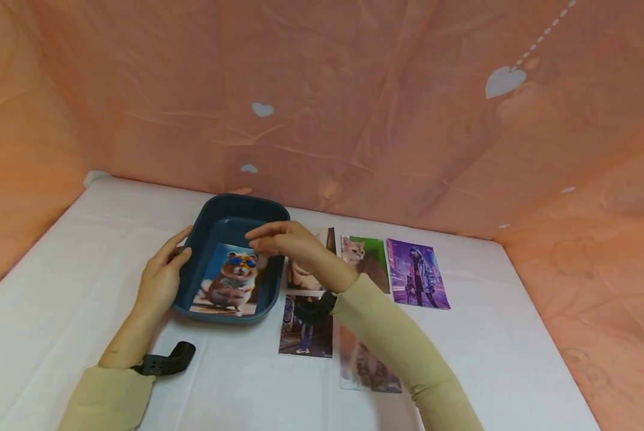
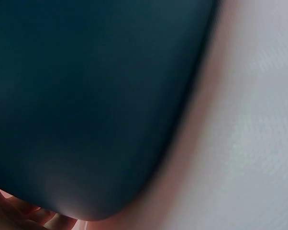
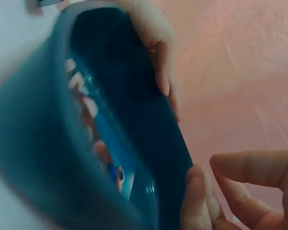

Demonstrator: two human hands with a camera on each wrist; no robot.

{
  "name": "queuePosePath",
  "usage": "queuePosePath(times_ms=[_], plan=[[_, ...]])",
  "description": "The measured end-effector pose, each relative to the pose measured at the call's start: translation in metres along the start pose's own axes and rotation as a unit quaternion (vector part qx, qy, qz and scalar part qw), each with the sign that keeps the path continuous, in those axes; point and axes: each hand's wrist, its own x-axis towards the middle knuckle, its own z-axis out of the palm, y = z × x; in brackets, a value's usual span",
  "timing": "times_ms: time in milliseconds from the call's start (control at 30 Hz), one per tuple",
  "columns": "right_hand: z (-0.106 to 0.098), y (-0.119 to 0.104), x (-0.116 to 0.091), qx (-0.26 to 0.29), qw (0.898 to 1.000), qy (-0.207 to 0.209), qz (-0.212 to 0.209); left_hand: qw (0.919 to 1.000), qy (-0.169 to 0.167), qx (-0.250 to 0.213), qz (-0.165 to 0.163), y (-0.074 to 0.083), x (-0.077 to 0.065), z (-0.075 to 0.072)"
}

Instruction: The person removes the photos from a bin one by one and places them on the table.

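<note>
A deep teal plastic tray (image 1: 228,318) stands on the white table, and a picture card (image 1: 230,284) of a hamster in sunglasses lies inside it. My left hand (image 1: 160,278) holds the tray by its left side, thumb near the rim; the left wrist view is mostly filled by the tray's outer wall (image 2: 86,105). Above the tray's right part hovers my right hand (image 1: 286,239), fingers loosely bent with nothing between them. In the right wrist view, its fingertips (image 3: 196,184) are near the tray's rim.
Right of the tray lie several picture cards: a cat on green (image 1: 372,257), a purple hooded figure (image 1: 420,275), a person in a dark street (image 1: 305,335), a furry animal (image 1: 367,374) and one (image 1: 302,278) partly behind my right hand. Orange cloth (image 1: 354,120) hangs behind.
</note>
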Motion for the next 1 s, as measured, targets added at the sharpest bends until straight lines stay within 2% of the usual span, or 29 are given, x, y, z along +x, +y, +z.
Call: queuePosePath(times_ms=[200,467,667,1000], plan=[[0.009,-0.003,0.014,0.023,1.000,-0.009,0.014,1.0000,-0.005,0.000,-0.004,-0.001,-0.001,0.001],[0.018,-0.004,0.033,0.019,0.998,0.026,0.045,1.0000,-0.003,0.000,-0.009,0.000,-0.001,0.002],[0.020,-0.002,0.043,-0.009,0.997,0.044,0.064,1.0000,-0.002,0.001,-0.007,0.001,0.000,0.001],[0.021,0.001,0.054,-0.037,0.995,0.006,0.091,1.0000,0.002,0.002,-0.007,0.001,0.000,0.000]])
